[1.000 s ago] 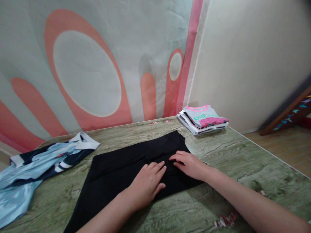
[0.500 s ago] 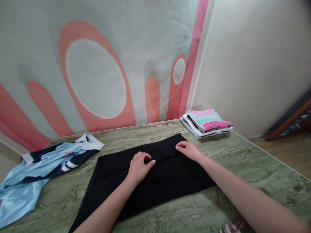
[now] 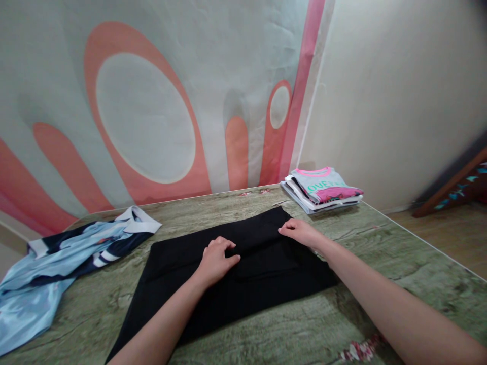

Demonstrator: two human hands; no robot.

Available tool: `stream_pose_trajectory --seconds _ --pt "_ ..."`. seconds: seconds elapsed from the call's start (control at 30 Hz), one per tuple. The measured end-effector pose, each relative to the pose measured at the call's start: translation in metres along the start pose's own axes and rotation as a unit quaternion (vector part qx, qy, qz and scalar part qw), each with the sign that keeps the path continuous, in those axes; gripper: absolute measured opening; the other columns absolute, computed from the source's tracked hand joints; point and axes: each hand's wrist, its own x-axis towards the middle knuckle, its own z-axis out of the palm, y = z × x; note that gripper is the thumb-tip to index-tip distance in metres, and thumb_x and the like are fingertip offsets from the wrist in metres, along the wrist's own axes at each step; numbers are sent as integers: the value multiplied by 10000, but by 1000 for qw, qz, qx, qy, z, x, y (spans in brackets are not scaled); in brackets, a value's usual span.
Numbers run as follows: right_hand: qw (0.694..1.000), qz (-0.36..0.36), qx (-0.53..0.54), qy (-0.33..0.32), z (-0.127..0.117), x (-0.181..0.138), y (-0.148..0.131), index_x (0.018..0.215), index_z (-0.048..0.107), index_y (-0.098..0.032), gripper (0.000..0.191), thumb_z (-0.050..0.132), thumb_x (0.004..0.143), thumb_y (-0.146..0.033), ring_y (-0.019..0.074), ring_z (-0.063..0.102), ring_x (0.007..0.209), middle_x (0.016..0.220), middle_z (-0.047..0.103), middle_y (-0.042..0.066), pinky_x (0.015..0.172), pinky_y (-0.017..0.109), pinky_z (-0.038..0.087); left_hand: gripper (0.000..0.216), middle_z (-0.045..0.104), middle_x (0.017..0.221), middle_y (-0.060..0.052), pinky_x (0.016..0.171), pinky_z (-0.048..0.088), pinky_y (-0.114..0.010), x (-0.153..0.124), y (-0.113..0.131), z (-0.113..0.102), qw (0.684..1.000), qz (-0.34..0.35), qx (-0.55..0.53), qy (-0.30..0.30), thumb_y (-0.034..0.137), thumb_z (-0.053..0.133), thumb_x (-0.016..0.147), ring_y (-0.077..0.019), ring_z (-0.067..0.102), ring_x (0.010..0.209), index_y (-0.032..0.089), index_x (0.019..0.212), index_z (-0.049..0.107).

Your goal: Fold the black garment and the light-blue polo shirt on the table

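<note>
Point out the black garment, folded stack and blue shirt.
black garment [image 3: 190, 294], head view, flat front panel near the left forearm.
folded stack [image 3: 323, 186], head view, grey top shirt with pink trim.
blue shirt [image 3: 57, 258], head view, crumpled light blue body.

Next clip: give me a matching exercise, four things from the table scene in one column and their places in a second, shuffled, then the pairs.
Things:
1. black garment
2. light blue shirt
3. folded clothes stack
4. right hand

Places:
A. far right corner of the table
B. left end of the table
C. spread in the middle, under both hands
D. on the garment's far right edge

Pairs: 1-C, 2-B, 3-A, 4-D
</note>
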Motion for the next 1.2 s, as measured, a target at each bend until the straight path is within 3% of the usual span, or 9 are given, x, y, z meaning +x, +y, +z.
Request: stream_pose_trajectory --seconds 0.17,0.37,0.57,0.8,0.97,1.2 --pt "998 -28 -47 8 2 1 -1 606 660 -187 408 545 833 -506 176 571 689 681 630 29 654 277 404 314 624 1011 -65 841 411 -396 -4 8 3 999 7 34 18 489 506 875 -265 552 993 223 901 671" --pt "998 -15 -51 24 4 2 6 644 660 -185 384 564 813 -516 167 586 677 700 632 18 619 263 397 343 602 970 -34 828 403 -397 -4 8 3 1000 4 19 22 450 366 952 -241 542 969 276 906 659" --pt "998 -22 -58 27 2 -1 7 658 675 -184 338 608 790 -488 170 588 691 730 640 23 643 275 397 213 598 1037 -34 863 397 -393 -4 6 3 999 10 17 41 394 485 908 -237 528 1010 259 909 650" --pt "997 -43 -45 52 2 -2 4 688 657 -189 327 570 833 -468 165 573 699 744 627 18 654 277 402 356 599 987 -49 827 401 -375 -1 5 8 996 13 68 51 372 334 978 -238 534 964 224 847 631" --pt "994 -51 -83 47 6 -4 2 676 643 -197 300 589 823 -452 157 555 681 738 611 14 637 271 392 312 594 972 -54 808 401 -377 -4 11 13 990 39 115 68 394 407 957 -247 536 949 223 824 631" --pt "991 -58 -99 64 -9 -7 -3 732 626 -205 280 521 865 -428 159 559 676 722 631 6 623 271 377 209 612 937 -47 813 423 -354 -10 13 -8 991 61 17 117 384 454 926 -225 566 907 219 893 579"
